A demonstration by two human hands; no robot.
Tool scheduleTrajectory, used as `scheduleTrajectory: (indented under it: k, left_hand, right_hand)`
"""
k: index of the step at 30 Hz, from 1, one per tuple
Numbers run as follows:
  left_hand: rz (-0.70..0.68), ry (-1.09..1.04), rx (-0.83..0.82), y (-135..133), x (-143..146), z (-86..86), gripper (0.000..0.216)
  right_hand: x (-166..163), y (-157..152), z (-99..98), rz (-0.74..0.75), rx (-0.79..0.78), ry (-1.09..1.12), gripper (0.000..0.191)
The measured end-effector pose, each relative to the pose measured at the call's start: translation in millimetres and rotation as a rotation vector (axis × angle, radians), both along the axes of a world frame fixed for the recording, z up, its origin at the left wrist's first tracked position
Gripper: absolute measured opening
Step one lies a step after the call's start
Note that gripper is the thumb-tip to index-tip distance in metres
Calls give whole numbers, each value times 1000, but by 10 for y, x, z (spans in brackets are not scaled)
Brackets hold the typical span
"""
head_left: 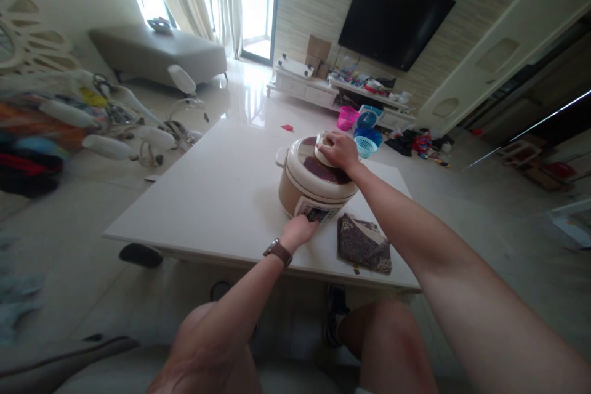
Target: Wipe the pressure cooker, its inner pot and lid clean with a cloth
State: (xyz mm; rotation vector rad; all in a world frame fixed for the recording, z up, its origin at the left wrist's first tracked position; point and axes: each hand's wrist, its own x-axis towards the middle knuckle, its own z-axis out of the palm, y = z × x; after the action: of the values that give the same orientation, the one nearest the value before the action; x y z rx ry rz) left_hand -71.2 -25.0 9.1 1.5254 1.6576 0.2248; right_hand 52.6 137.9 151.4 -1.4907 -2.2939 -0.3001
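Note:
A beige electric cooker (295,188) with a dark maroon lid top stands on the pale table (217,197). My right hand (338,149) lies on the lid, fingers curled over its white handle at the far side. My left hand (299,231), with a brown watch strap on the wrist, reaches the cooker's front base and touches the control panel (318,215); its fingertips are hidden against the panel. A dark patterned cloth (364,245) lies flat on the table just right of the left hand.
A small red piece (287,127) lies at the table's far side. Pink and blue baskets (360,129) sit on the floor beyond. A drying rack with clothes (69,117) stands left, and a sofa (157,52) and a TV (392,12) at the back. My knees are under the near edge.

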Motion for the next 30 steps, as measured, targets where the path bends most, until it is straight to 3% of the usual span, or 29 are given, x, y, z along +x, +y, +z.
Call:
scheduleTrajectory:
  k: [6, 15, 22, 30]
  left_hand:
    - [-25, 10, 3, -31, 23, 44, 72]
    - [-4, -10, 21, -21, 45, -23, 79]
    - [-21, -15, 67, 16, 59, -86, 77]
    - [-15, -9, 78, 22, 103, -75, 74]
  right_hand:
    - [8, -7, 18, 8, -7, -66, 34]
    - [-100, -30, 31, -124, -105, -167, 49]
    - [-170, -54, 38, -194, -138, -135, 53]
    - [-361, -53, 8, -403, -130, -7, 55]
